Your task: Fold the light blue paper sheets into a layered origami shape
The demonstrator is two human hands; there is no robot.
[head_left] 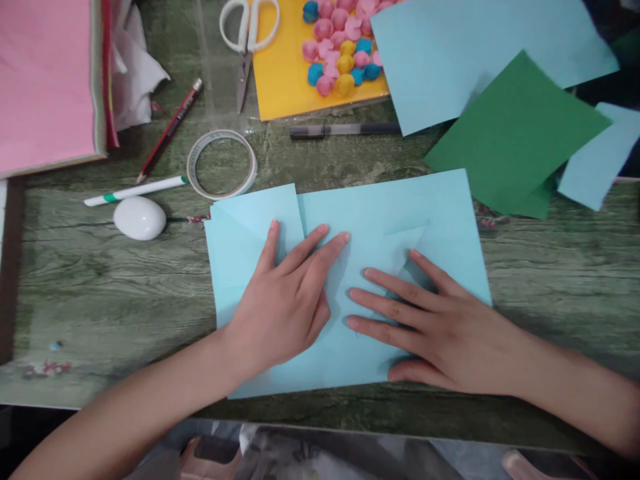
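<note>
A light blue sheet of paper [440, 207] lies in front of me, with creases near its middle. On its upper left sits a smaller light blue piece or folded flap [260, 207]; I cannot tell whether it is part of the sheet. My left hand [290, 300] lies across both, fingers spread, with fingertips pressing near the flap's right edge. Spread flat over the right half of the sheet is my right hand [440, 327], its fingers pointing left toward my left hand. Neither hand grips anything.
Beyond the sheet are a tape roll [223, 193], scissors [243, 73], a pen [345, 131], a pencil [173, 127], a white marker [135, 191] and a white egg-shaped object [140, 219]. Green paper [520, 140] overlaps blue paper [450, 60]. Colourful small pieces [345, 63] rest on yellow paper [277, 87].
</note>
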